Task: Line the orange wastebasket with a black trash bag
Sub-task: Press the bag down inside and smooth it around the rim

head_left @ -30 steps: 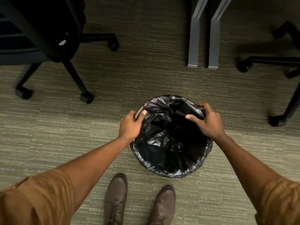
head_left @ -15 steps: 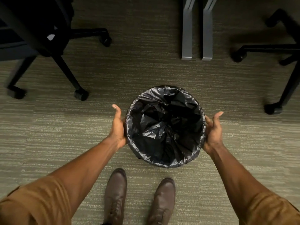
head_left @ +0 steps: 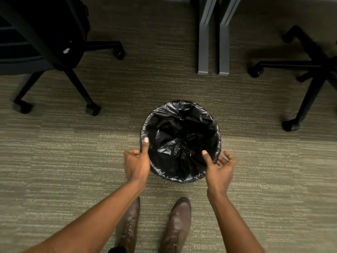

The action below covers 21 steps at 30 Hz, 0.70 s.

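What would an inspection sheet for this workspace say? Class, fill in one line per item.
Surface: striped carpet, wastebasket standing on it.
Job's things: black trash bag lines the wastebasket, folded over its rim; no orange shows.
Clutter: nothing seen.
Grips: left hand at the near-left rim, thumb on the bag; right hand open at the near-right rim, thumb inside.
Cables: nothing seen.
Surroundings: office chair bases left and right, grey table legs, brown shoes.

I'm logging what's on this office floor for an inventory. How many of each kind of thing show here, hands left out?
Lined wastebaskets: 1, under the black trash bag
Office chairs: 2, one left, one right
Grey desk legs: 2
Brown shoes: 2
Total: 7
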### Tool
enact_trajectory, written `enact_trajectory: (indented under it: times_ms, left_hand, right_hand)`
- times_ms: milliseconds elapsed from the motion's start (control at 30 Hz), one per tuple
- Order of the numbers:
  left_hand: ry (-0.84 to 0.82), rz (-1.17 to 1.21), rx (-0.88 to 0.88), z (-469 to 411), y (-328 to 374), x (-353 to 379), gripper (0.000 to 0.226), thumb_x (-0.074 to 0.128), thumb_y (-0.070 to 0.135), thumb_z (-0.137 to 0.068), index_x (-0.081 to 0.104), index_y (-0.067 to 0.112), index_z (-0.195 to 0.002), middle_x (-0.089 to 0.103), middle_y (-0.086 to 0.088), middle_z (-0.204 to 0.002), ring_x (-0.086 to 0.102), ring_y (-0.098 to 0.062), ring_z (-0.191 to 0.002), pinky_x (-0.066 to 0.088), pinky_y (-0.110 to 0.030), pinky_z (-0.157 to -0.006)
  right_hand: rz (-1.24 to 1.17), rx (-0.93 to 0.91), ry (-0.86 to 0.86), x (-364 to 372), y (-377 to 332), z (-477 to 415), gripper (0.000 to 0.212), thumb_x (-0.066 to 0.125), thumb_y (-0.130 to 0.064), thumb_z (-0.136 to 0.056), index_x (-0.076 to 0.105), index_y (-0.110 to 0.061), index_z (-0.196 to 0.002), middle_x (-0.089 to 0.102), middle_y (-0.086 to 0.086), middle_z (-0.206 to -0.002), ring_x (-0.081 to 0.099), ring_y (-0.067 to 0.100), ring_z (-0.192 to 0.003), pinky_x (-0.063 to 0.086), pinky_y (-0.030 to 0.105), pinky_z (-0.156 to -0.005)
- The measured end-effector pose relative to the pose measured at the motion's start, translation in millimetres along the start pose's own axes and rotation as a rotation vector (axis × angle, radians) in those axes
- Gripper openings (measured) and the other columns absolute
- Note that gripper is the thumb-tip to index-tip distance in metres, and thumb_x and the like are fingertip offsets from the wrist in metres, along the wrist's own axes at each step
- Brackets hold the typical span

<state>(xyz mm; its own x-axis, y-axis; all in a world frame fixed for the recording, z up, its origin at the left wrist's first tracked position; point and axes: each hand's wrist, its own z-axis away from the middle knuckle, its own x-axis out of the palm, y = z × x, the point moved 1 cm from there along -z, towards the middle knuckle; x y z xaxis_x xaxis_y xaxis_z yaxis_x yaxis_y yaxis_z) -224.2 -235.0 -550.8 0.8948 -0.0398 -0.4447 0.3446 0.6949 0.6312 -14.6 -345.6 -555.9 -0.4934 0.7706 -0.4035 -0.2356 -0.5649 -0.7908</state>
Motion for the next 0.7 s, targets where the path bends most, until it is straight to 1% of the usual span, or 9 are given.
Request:
enact_trajectory:
  times_ms: [67, 133, 233, 300, 367, 433, 500, 600, 700]
  left_hand:
    - [-0.048, 0.073, -0.107, 7, -2, 6, 0.057, 0.074, 0.061, -0.097, 0.054, 0.008, -0.093, 0.051, -0.003, -0.072, 0.051, -0.022, -0.069, 0.054, -0.043, -0.07]
    - [-0.081, 0.126, -0.191, 6, -4, 11, 0.048, 0.079, 0.051, -0.097, 0.054, 0.011, -0.089, 0.057, 0.0, -0.078, 0.053, -0.018, -0.074, 0.049, -0.036, -0.071]
    - [-0.171, 0.212, -0.331, 3, -1, 17, 0.038, 0.082, 0.039, -0.096, 0.073, 0.006, -0.113, 0.08, -0.006, -0.114, 0.073, -0.027, -0.109, 0.056, -0.052, -0.108]
    - [-0.213, 0.228, -0.372, -1, 3, 20, 0.034, 0.079, 0.031, -0.098, 0.077, 0.006, -0.12, 0.083, -0.01, -0.12, 0.075, -0.033, -0.117, 0.055, -0.056, -0.114]
    - [-0.223, 0.234, -0.397, -6, 2, 21, 0.023, 0.074, 0.022, -0.102, 0.078, 0.006, -0.118, 0.084, -0.013, -0.112, 0.078, -0.033, -0.107, 0.063, -0.048, -0.099]
    - [-0.242, 0.26, -0.403, -9, -1, 20, 0.014, 0.067, 0.015, -0.105, 0.079, 0.012, -0.112, 0.085, -0.01, -0.105, 0.079, -0.026, -0.092, 0.063, -0.034, -0.071]
    - [-0.288, 0.279, -0.386, -10, -3, 16, 0.015, 0.069, 0.02, -0.106, 0.08, 0.014, -0.113, 0.087, -0.007, -0.104, 0.08, -0.023, -0.095, 0.063, -0.032, -0.07]
    - [-0.323, 0.172, -0.25, -4, -6, 7, 0.059, 0.078, 0.057, -0.096, 0.073, 0.012, -0.134, 0.083, -0.007, -0.128, 0.075, -0.024, -0.121, 0.059, -0.047, -0.104]
    - [-0.219, -0.095, -0.083, 5, -12, 5, 0.113, 0.077, 0.074, -0.087, 0.03, 0.01, -0.166, 0.054, -0.012, -0.162, 0.056, -0.034, -0.146, 0.045, -0.052, -0.124]
  right_hand:
    - [-0.084, 0.088, -0.037, 6, 5, 2, 0.08, 0.096, -0.028, -0.08, 0.047, -0.021, -0.144, 0.07, 0.007, -0.128, 0.071, 0.023, -0.118, 0.058, 0.044, -0.108]
    - [-0.137, 0.147, -0.076, 11, 8, -2, 0.085, 0.097, -0.022, -0.078, 0.045, -0.021, -0.146, 0.074, 0.009, -0.128, 0.075, 0.025, -0.115, 0.059, 0.05, -0.108]
    - [-0.108, 0.178, -0.114, 15, 12, -10, 0.088, 0.1, -0.026, -0.073, 0.047, -0.023, -0.143, 0.073, 0.006, -0.132, 0.073, 0.028, -0.119, 0.057, 0.05, -0.11]
    - [-0.124, 0.187, -0.129, 15, 15, -15, 0.082, 0.1, -0.025, -0.073, 0.051, -0.022, -0.139, 0.076, 0.003, -0.126, 0.075, 0.025, -0.115, 0.059, 0.049, -0.108]
    - [-0.165, 0.207, -0.158, 12, 18, -18, 0.072, 0.098, -0.022, -0.075, 0.057, -0.017, -0.134, 0.08, 0.003, -0.119, 0.079, 0.022, -0.108, 0.061, 0.049, -0.105]
    - [-0.231, 0.24, -0.198, 7, 21, -20, 0.064, 0.094, -0.024, -0.081, 0.061, -0.012, -0.134, 0.082, 0.005, -0.119, 0.08, 0.023, -0.108, 0.059, 0.052, -0.108]
    - [-0.295, 0.259, -0.244, 1, 25, -18, 0.062, 0.087, -0.038, -0.087, 0.064, -0.009, -0.137, 0.08, 0.008, -0.127, 0.075, 0.029, -0.121, 0.053, 0.057, -0.113]
    - [-0.377, 0.278, -0.263, -6, 29, -9, 0.077, 0.078, -0.058, -0.089, 0.06, -0.011, -0.146, 0.073, 0.011, -0.139, 0.068, 0.034, -0.13, 0.051, 0.058, -0.111]
    - [-0.424, 0.295, -0.248, -10, 37, 3, 0.089, 0.08, -0.058, -0.087, 0.048, -0.012, -0.157, 0.071, 0.003, -0.133, 0.069, 0.026, -0.119, 0.049, 0.061, -0.116]
